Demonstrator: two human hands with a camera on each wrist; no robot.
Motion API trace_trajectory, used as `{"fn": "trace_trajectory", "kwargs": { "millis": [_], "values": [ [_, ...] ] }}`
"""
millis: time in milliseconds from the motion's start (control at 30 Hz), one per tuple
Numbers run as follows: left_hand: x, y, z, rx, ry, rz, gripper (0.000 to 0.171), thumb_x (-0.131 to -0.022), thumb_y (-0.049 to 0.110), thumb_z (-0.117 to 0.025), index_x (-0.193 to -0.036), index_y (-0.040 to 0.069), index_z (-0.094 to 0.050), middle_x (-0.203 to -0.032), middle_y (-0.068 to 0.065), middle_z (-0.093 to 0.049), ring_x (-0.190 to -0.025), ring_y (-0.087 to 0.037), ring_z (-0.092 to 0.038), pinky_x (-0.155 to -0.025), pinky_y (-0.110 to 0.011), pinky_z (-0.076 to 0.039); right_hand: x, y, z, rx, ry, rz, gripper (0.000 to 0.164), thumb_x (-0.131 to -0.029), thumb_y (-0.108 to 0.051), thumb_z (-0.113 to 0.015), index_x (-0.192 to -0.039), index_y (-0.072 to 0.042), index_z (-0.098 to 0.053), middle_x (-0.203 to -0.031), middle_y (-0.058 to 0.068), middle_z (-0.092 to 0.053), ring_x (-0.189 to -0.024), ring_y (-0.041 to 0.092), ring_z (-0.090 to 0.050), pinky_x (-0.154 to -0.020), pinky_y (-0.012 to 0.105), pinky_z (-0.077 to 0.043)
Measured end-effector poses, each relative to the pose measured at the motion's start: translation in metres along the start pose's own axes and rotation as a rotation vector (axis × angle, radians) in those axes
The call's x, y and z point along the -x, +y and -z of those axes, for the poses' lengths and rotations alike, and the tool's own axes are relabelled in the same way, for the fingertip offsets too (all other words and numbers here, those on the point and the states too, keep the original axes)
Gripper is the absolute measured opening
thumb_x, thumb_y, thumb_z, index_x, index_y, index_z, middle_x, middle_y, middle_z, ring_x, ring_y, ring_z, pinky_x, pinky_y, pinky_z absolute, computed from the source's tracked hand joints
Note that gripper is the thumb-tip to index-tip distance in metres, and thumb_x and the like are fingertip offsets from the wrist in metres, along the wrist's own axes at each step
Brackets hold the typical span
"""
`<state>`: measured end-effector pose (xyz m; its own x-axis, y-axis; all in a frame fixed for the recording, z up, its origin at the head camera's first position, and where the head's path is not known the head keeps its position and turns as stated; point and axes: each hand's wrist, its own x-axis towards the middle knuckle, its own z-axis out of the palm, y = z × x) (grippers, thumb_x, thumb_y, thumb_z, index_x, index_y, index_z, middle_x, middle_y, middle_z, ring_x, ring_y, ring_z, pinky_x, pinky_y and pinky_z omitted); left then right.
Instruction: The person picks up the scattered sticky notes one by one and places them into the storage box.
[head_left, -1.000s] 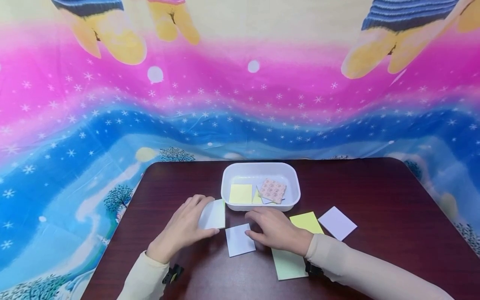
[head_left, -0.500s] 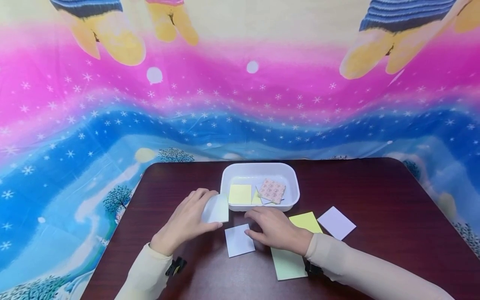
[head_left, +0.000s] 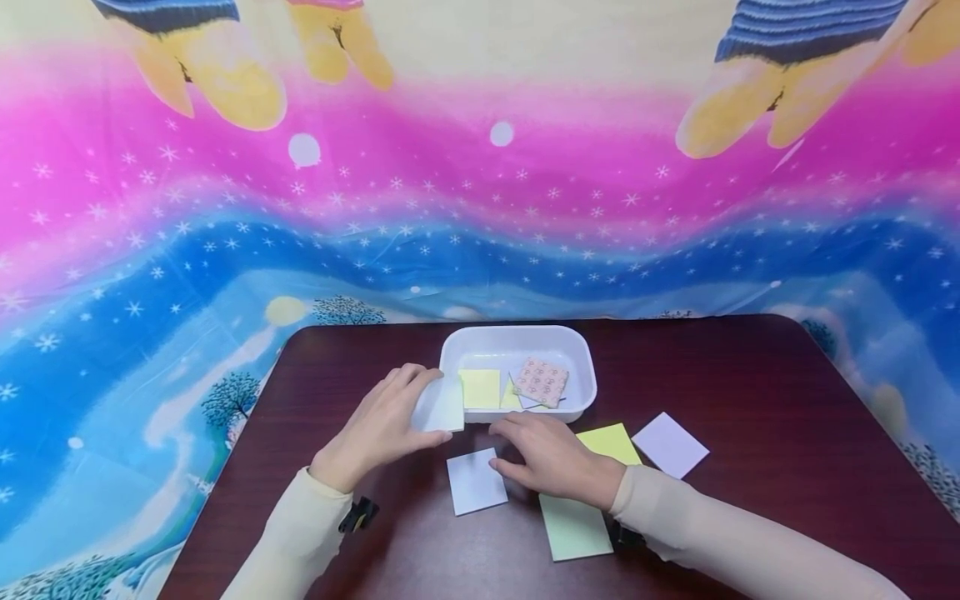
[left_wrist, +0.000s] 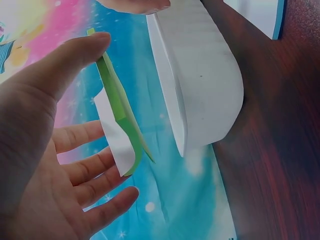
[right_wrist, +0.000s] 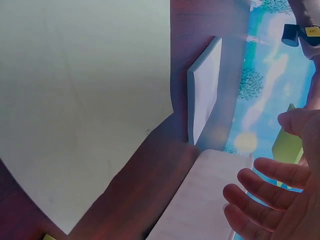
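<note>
My left hand [head_left: 378, 425] holds a sticky note pad [head_left: 438, 407] between thumb and fingers, at the left front corner of the white tray [head_left: 517, 416]. In the left wrist view this pad [left_wrist: 120, 117] shows green sheets fanned a little apart and a white backing, raised beside the tray wall [left_wrist: 210, 75]. My right hand [head_left: 551, 458] hovers at the tray's front wall with fingers loosely bent and nothing between them; the right wrist view shows its fingers [right_wrist: 265, 200] apart. A white square pad [head_left: 477, 482] with a bluish edge lies by its thumb.
Inside the tray are a yellow pad [head_left: 481, 389] and a pink patterned square [head_left: 542, 382] over other notes. On the dark table [head_left: 750, 533], a bright yellow pad [head_left: 611, 442], a pale green pad [head_left: 576, 529] and a lilac pad [head_left: 670, 444] lie around my right forearm.
My left hand has moved up and to the right with the green sticky note pad, so that it now overlaps the tray's left corner. My right hand stays in place.
</note>
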<state>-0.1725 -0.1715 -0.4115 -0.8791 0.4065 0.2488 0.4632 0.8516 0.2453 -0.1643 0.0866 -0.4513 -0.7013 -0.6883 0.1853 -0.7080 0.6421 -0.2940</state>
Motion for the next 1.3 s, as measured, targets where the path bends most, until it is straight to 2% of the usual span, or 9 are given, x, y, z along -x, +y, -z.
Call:
{"fn": "trace_trajectory", "kwargs": {
  "millis": [533, 867, 1300],
  "values": [
    [-0.017, 0.001, 0.001, -0.032, 0.019, -0.072, 0.081, -0.067, 0.061, -0.070, -0.131, 0.014, -0.052, -0.118, -0.001, -0.054, -0.102, -0.017, -0.048, -0.086, -0.035, -0.044, -0.003, 0.002, 0.001, -0.029, 0.013, -0.001, 0.038, -0.087, -0.042, -0.059, -0.111, -0.013, -0.064, -0.100, -0.002, -0.065, -0.086, 0.007, -0.056, -0.074, 0.031, -0.050],
    [-0.023, 0.003, 0.003, -0.049, 0.015, -0.069, 0.079, -0.067, 0.059, -0.070, -0.129, 0.014, -0.053, -0.118, -0.002, -0.054, -0.101, -0.017, -0.048, -0.086, -0.035, -0.044, -0.004, 0.003, 0.003, -0.025, -0.001, -0.012, 0.038, -0.088, -0.043, -0.057, -0.111, -0.014, -0.064, -0.099, -0.002, -0.065, -0.085, 0.006, -0.055, -0.073, 0.030, -0.049],
    [-0.032, 0.005, 0.004, -0.053, 0.011, -0.081, 0.078, -0.068, 0.057, -0.071, -0.130, 0.014, -0.053, -0.117, -0.002, -0.054, -0.100, -0.017, -0.048, -0.086, -0.034, -0.044, -0.003, 0.004, 0.007, 0.000, 0.039, 0.004, 0.038, -0.087, -0.043, -0.059, -0.111, -0.014, -0.064, -0.099, -0.002, -0.065, -0.084, 0.006, -0.055, -0.074, 0.030, -0.049]
  ]
}}
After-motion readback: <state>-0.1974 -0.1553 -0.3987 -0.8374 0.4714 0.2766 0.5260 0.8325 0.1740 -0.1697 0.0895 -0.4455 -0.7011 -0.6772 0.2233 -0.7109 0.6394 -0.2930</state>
